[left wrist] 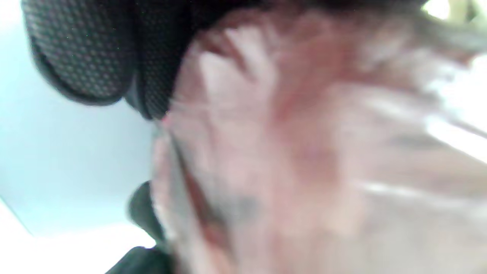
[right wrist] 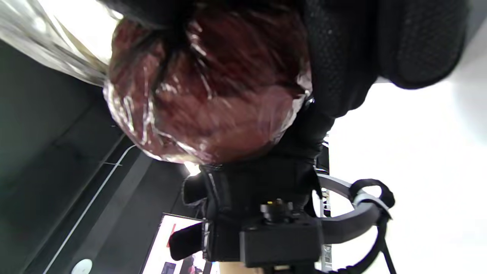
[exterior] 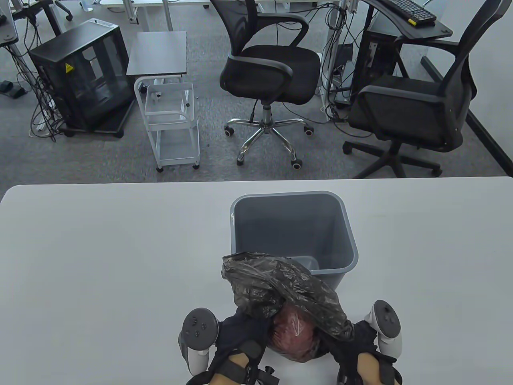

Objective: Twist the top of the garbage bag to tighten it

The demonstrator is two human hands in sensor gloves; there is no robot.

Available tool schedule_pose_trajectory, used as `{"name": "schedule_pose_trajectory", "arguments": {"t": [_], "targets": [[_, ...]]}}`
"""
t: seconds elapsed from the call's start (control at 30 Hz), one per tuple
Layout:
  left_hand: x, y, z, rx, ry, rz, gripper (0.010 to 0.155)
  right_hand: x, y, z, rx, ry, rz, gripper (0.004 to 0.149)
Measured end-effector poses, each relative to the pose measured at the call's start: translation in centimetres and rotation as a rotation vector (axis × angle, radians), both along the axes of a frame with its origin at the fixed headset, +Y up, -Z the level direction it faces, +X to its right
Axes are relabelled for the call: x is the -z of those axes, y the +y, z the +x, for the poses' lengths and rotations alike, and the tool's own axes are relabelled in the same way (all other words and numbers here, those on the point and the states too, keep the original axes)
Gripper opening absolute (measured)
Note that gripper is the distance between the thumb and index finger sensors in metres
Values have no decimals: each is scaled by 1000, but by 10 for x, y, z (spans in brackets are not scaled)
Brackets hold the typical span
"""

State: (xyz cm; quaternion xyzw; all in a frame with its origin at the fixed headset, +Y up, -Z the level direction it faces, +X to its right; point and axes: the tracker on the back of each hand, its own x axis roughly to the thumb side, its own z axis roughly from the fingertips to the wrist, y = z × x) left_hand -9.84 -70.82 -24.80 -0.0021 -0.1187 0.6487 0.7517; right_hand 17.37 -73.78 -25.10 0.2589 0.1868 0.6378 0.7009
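Observation:
A black, half-clear garbage bag [exterior: 280, 292] lies on the white table [exterior: 100, 248] in front of a grey bin [exterior: 294, 228]. A reddish lump [exterior: 290, 333] shows through its near end. My left hand [exterior: 240, 329] holds the bag's left side and my right hand [exterior: 356, 341] holds its right side. The loose top of the bag [exterior: 244, 266] points toward the bin. The left wrist view is blurred and filled by the bag's reddish plastic [left wrist: 304, 152]. In the right wrist view the bag [right wrist: 205, 91] sits between both gloved hands.
The grey bin stands open just behind the bag. Office chairs [exterior: 268, 68], a white cart [exterior: 170, 116] and a black cabinet [exterior: 82, 76] stand on the floor beyond the table's far edge.

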Motion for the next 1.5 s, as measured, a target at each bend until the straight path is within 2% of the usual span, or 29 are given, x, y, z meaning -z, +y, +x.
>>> {"name": "schedule_pose_trajectory", "arguments": {"t": [0.1,0.17,0.27,0.4,0.47,0.53,0.6,0.73,0.8,0.87,1.0,1.13,1.2,1.27,1.37,1.43,1.5], "targets": [[-1,4,-4,90,56,37,56,0,-1,-2,-25,-4,17,88],[-1,4,-5,87,74,29,56,-2,0,-3,-15,-5,35,91],[-2,4,-5,107,89,24,56,-3,5,-9,27,60,123,101],[-2,4,-4,105,83,27,56,-6,12,-11,-72,60,221,106],[-2,4,-2,85,49,42,58,-4,9,-5,-64,-19,164,101],[-3,5,1,68,25,90,61,-1,4,0,25,-59,62,93],[-4,8,3,70,2,107,61,2,0,5,43,-69,-9,90],[-2,8,0,70,20,87,55,0,-3,1,17,-38,-32,85],[-2,7,-2,22,38,52,54,-1,-2,-1,14,-32,-17,83],[-2,8,-6,57,72,56,54,-2,0,-1,19,-51,4,84],[-2,8,-8,80,100,53,54,-3,6,-6,58,16,108,99],[-2,8,-7,87,95,53,54,-7,14,-10,-58,43,220,109],[-2,8,-6,77,86,55,55,-5,12,-7,-64,-9,188,102],[-3,7,-5,53,67,52,56,-3,5,-1,6,-68,56,95],[-2,7,-2,3,19,48,56,-1,-4,1,67,-26,-66,91],[-3,9,-2,20,36,47,55,-2,-5,1,46,-29,-71,88],[-4,13,-5,110,91,81,55,-4,-4,0,32,-22,-63,89]]}}
